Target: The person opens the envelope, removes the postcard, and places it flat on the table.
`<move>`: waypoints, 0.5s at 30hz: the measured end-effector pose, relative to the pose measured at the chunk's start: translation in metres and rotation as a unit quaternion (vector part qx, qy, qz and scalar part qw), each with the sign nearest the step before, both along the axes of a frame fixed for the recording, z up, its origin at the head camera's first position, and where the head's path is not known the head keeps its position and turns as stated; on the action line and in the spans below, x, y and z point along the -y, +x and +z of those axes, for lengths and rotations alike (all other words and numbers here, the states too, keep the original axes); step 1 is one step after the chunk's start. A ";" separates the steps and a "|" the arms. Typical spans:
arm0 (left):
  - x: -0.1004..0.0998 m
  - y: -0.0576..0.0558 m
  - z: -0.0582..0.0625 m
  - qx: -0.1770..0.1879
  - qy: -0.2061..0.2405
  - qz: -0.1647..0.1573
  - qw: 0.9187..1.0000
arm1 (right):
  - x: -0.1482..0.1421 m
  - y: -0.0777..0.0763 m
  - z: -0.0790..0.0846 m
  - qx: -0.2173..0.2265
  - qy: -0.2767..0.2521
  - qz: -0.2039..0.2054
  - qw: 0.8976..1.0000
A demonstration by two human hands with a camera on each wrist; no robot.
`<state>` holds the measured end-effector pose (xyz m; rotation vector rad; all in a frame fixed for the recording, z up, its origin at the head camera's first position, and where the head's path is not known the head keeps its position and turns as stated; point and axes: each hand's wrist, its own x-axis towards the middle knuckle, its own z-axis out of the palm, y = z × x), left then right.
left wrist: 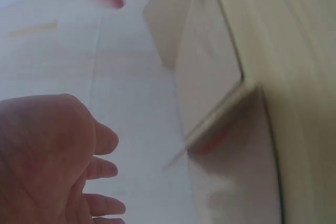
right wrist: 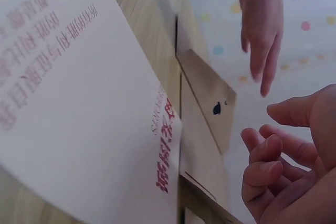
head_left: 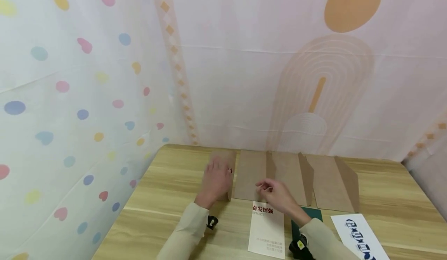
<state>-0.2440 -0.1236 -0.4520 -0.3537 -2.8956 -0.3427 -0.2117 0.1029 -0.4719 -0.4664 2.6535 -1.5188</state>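
Note:
My left hand (head_left: 215, 180) is over the leftmost brown paper envelope (head_left: 228, 157), fingers extended. Whether it touches the paper, I cannot tell. In the right wrist view an envelope flap (right wrist: 205, 85) with small black marks stands tilted up below that hand. My right hand (head_left: 277, 196) hovers with loosely curled fingers between the second envelope (head_left: 249, 174) and a cream card (head_left: 267, 231) with red characters. Nothing shows between its fingers in the right wrist view. Both hands (left wrist: 42, 156) appear in the left wrist view, apart from each other.
More brown envelopes (head_left: 288, 174) with raised flaps line the table's back edge to the right. Partly under the right forearm lies a dark green card (head_left: 314, 212). A white card (head_left: 359, 236) with dark blue print lies further right. Patterned curtains (head_left: 227, 77) hang behind the table (head_left: 150, 209).

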 end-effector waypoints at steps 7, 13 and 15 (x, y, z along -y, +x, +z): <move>0.026 -0.006 -0.001 0.048 0.004 0.032 0.998 | 0.009 -0.010 -0.007 0.006 -0.006 -0.002 1.000; 0.042 -0.009 -0.007 0.091 -0.020 0.020 0.995 | 0.017 -0.018 -0.011 0.016 -0.028 0.015 0.999; 0.046 -0.008 -0.009 0.103 -0.029 0.006 0.994 | 0.021 -0.020 -0.012 0.016 -0.028 0.016 0.999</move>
